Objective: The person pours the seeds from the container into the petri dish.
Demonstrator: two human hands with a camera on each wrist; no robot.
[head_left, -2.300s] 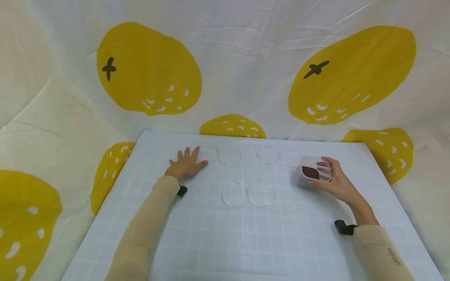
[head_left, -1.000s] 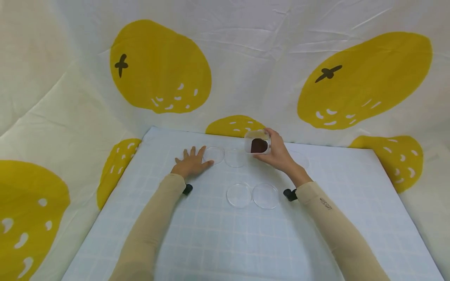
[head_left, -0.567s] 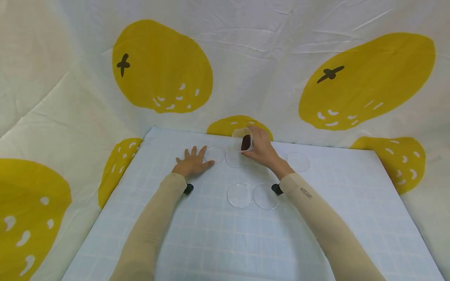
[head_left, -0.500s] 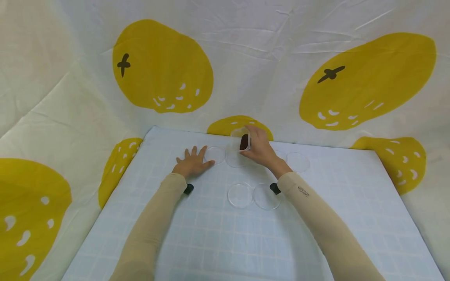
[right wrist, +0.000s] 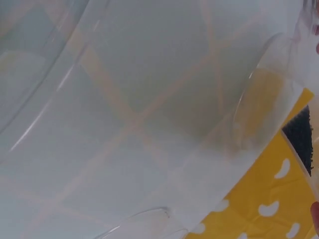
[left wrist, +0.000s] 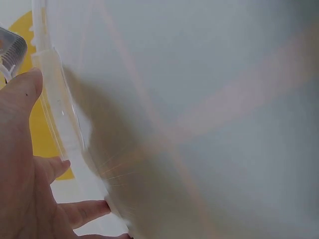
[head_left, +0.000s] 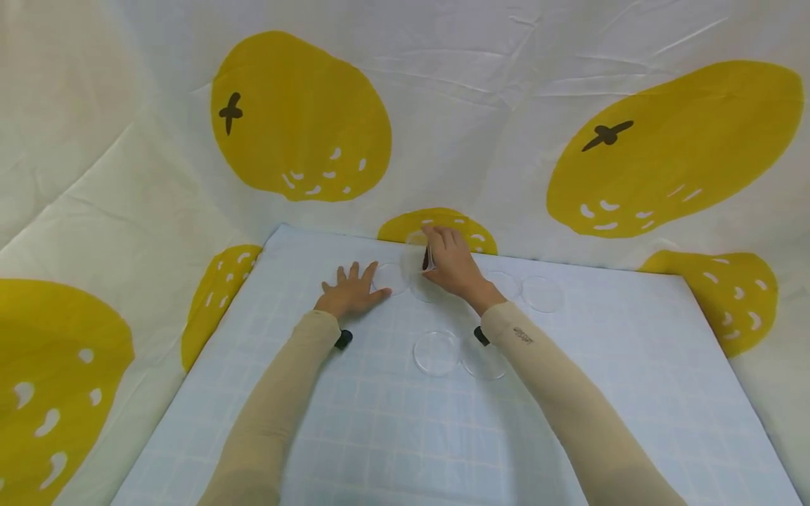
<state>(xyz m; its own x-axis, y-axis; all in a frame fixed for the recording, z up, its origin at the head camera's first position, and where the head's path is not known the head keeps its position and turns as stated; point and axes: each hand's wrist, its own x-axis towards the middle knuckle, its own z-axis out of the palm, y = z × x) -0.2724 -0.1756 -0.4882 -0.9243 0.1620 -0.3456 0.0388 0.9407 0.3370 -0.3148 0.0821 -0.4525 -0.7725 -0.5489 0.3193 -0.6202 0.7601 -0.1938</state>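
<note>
My left hand [head_left: 350,289] lies with its fingers spread on the cloth. Its thumb and forefinger touch the rim of a clear round dish [head_left: 390,278]; in the left wrist view that rim [left wrist: 62,104] runs along the fingers. A clear plastic container [head_left: 415,258] is gripped from the right by my right hand [head_left: 454,266]. The container is tipped leftward above a second clear dish [head_left: 422,289]. Something dark and grainy [right wrist: 300,139] shows inside it in the right wrist view. Whether any has fallen out cannot be told.
Another pair of clear dishes, a left one [head_left: 503,283] and a right one [head_left: 542,294], lies right of my right wrist. Nearer are two more, one dish [head_left: 436,353] beside another [head_left: 484,361] partly under the right forearm. A white curtain [head_left: 468,140] with yellow fruit prints rises behind the table.
My right hand has carried the container leftward from the table's right side to above the second dish, and tipped it further over. My left hand has stayed at its dish.
</note>
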